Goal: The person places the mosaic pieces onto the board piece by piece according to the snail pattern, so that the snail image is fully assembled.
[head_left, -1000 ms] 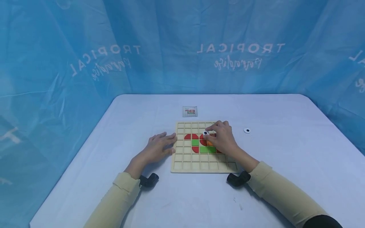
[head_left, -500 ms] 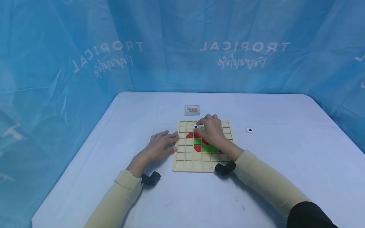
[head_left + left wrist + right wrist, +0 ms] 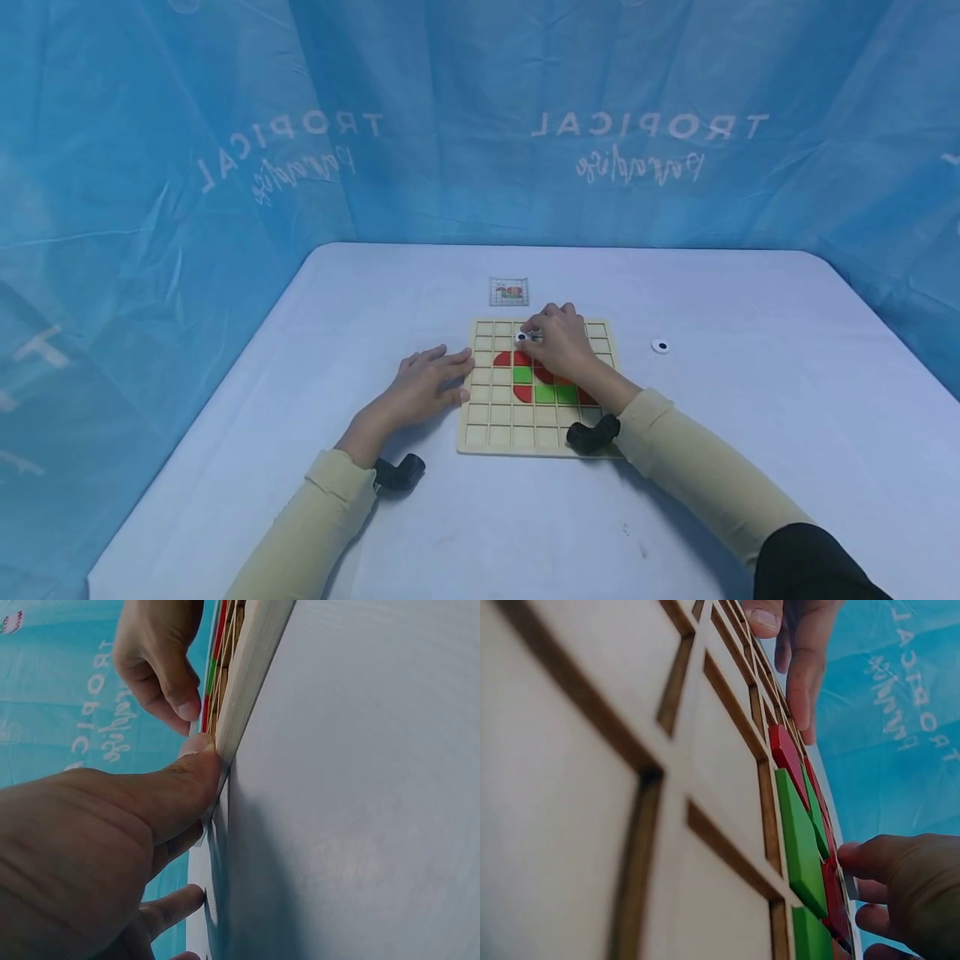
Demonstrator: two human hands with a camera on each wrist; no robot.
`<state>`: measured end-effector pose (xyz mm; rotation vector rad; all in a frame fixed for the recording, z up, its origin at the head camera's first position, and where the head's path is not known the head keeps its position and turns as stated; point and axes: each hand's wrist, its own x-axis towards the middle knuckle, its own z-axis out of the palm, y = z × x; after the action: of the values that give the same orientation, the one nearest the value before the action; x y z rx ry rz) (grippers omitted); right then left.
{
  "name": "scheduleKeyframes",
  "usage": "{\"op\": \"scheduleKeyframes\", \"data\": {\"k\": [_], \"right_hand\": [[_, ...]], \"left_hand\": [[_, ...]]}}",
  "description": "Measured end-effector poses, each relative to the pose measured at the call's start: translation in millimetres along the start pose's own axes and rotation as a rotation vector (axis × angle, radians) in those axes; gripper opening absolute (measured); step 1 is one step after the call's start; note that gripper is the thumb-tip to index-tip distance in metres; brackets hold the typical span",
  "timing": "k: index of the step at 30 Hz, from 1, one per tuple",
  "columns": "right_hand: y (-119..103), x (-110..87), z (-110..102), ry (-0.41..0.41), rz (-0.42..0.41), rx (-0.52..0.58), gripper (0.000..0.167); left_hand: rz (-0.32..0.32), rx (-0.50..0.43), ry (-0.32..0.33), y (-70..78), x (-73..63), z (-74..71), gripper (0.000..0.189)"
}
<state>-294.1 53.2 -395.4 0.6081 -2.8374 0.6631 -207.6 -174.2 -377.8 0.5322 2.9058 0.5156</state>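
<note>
My right hand (image 3: pixel 562 342) pinches a round white eye piece (image 3: pixel 522 337) with a black dot, over the upper middle of a wooden grid board (image 3: pixel 498 436). Red pieces (image 3: pixel 522 393) and green pieces (image 3: pixel 556 394) lie in the board's cells. Some orange shows beneath my right hand, which hides part of that area. At the board's left edge, my left hand (image 3: pixel 422 387) rests with its fingers spread. In the left wrist view its thumb (image 3: pixel 180 780) touches the board's rim. The right wrist view shows the colored pieces standing slightly above the grid.
A small picture card (image 3: pixel 509 292) with a grid lies behind the board. To the right, a second white eye piece (image 3: pixel 660 347) lies on the white table (image 3: pixel 750 400). A blue printed curtain (image 3: pixel 450 183) hangs around the table.
My right hand has moved left and slightly farther back over the board, carrying the eye piece. In the last half second it has barely moved. The left hand stays at the board's edge.
</note>
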Motion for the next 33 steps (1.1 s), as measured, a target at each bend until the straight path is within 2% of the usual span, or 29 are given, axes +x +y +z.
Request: {"op": "scheduleKeyframes", "data": {"k": [13, 20, 28, 33], "right_hand": [[5.6, -4.4, -2.9, -0.012, 0.017, -0.005, 0.025], [14.3, -12.2, -13.7, 0.003, 0.045, 0.058, 0.028], [39.6, -35.9, -39.0, 0.041, 0.122, 0.119, 0.032], [66.2, -51.8, -53.7, 0.082, 0.166, 0.071, 0.032]], "left_hand": [[0.0, -0.003, -0.012, 4.3, 4.6, 3.1, 0.056], [-0.016, 0.005, -0.021, 6.5, 6.8, 4.8, 0.056], [-0.018, 0.013, -0.011, 5.9, 5.2, 3.0, 0.055], [-0.019, 0.001, 0.004, 2.9, 3.2, 2.9, 0.055]]}}
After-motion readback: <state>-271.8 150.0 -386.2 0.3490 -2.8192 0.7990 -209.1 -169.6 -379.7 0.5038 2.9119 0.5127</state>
